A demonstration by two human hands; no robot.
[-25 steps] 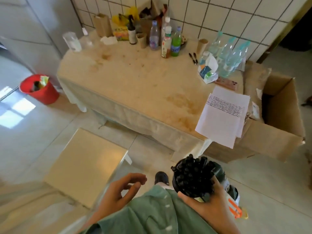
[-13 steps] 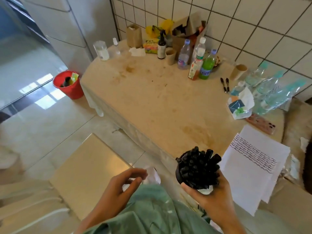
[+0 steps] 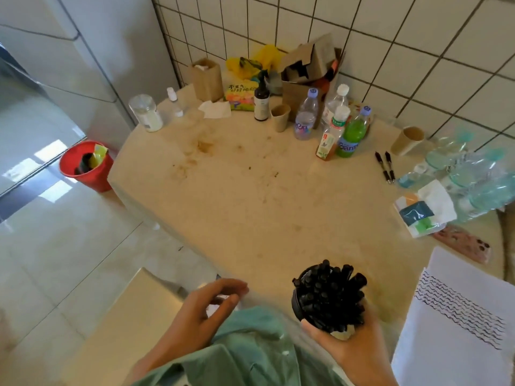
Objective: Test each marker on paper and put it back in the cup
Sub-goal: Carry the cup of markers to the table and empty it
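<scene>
- The left hand (image 3: 200, 316) hangs over the near edge of the table (image 3: 250, 207), fingers loosely curled and apart, thumb out; it holds nothing, so no marker has been drawn for this round.
- Past it, the middle of the table is bare stained top, a fair place to set things down for the testing.
- The right hand (image 3: 351, 346) cups the bottom of the cup (image 3: 298, 305) from below, fingers wrapped around its base, and holds it above the near table edge, not on the top.
- The markers (image 3: 330, 296) fill the cup tightly, caps up, all black; whether any have been tested cannot be told from the caps.
- To the right, the paper (image 3: 457, 335) lies as a small stack at the table's near corner, well within reach of the cup.
- Its top sheet carries several rows of wavy black lines in a band across the upper part. I judge these to be test strokes, so some testing looks done, though how many markers they stand for is unclear.
- Most of that sheet below the band is blank.
- Two black pens (image 3: 386, 167) lie side by side further back on the table, apart from the cup; if they belong to the set they would need returning, but I cannot tell.
- What looks left: set the cup down, pull a marker, uncap, scribble, recap, drop it back.
</scene>
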